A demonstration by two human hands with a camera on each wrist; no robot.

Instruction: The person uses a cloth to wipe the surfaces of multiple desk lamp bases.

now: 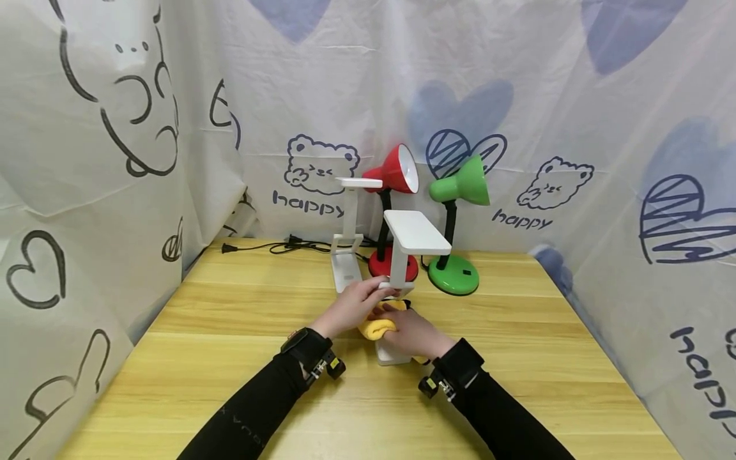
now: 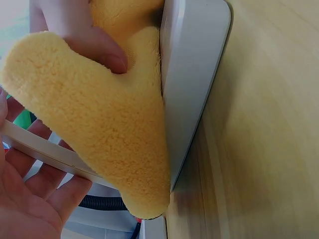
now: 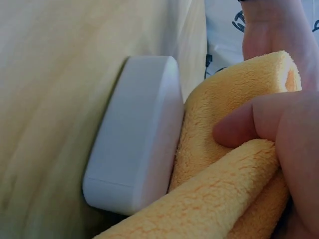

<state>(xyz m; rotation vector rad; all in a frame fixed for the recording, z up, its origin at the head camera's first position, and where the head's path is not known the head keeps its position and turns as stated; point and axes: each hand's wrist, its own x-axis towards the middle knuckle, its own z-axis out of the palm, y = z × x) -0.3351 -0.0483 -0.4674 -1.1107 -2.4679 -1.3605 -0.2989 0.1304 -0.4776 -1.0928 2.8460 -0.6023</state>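
Observation:
A white desk lamp [image 1: 418, 232] with a flat rectangular head stands near the table's middle, its base [image 2: 197, 64] on the wood. My left hand [image 1: 355, 305] grips the lower arm [image 2: 50, 152] of this lamp, fingers behind it in the left wrist view. A folded yellow fluffy cloth [image 3: 219, 194] lies against the top of the base. With thumb and fingers, my right hand [image 1: 415, 332] holds the cloth there; in the right wrist view the thumb [image 3: 239, 127] presses into it. The cloth hides part of the base and some of the right fingers.
Behind stand a second white lamp [image 1: 346, 271], a red lamp [image 1: 397, 171] and a green lamp [image 1: 454, 276]. Black cords with plugs [image 1: 229, 248] lie at the table's back left. Printed white curtains [image 1: 322, 96] hang behind and at both sides.

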